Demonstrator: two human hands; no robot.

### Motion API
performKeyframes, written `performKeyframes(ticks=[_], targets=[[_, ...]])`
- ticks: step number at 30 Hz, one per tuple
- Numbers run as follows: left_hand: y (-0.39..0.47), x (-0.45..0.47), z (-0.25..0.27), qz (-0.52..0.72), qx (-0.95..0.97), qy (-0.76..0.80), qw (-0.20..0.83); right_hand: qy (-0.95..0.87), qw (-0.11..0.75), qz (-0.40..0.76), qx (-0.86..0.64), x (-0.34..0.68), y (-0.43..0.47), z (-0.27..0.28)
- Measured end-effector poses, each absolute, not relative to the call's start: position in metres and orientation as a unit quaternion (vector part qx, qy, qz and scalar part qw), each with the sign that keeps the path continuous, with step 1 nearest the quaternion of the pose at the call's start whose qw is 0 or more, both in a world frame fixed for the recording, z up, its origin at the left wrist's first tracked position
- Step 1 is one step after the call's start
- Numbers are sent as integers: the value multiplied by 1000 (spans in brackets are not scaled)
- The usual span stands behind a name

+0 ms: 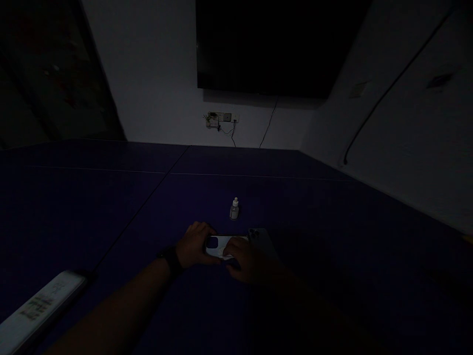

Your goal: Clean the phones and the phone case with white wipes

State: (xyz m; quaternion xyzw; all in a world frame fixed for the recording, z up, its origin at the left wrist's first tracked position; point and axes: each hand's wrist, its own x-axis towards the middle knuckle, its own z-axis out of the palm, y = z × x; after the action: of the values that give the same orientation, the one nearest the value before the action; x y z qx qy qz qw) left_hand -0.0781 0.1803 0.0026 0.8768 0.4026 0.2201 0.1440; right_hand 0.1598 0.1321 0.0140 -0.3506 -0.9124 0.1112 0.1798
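Note:
Lying on the dark purple floor, a pale phone case (pixel 212 253) has a square camera cut-out at its left end. My left hand (pixel 192 245), with a dark watch at the wrist, grips that end between thumb and fingers. My right hand (pixel 242 259) is closed over the middle of the case. Its fingers press a small whitish cloth or tissue (pixel 222 252) against the surface; most of it is hidden. A phone (pixel 263 241) with its camera side up lies right beside my right hand. Just beyond the case, a small white-topped dropper bottle (pixel 234 211) stands upright.
At the lower left lies a long white box or strip (pixel 44 305) with dark markings. Against the far wall are power sockets (pixel 221 118) with cables, under a large dark screen (pixel 273 47). A dark cable (pixel 384 96) runs down the right wall. The room is very dim.

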Motion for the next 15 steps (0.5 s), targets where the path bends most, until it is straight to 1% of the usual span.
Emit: performKeyframes(ticks=[4, 10, 15], targets=[[180, -78, 2, 219, 877, 402, 143, -920, 182, 118, -327, 151, 128, 19], [181, -77, 4, 218, 879, 398, 142, -907, 171, 86, -376, 157, 132, 18], [182, -78, 3, 220, 879, 399, 142, -922, 166, 92, -338, 155, 130, 22]])
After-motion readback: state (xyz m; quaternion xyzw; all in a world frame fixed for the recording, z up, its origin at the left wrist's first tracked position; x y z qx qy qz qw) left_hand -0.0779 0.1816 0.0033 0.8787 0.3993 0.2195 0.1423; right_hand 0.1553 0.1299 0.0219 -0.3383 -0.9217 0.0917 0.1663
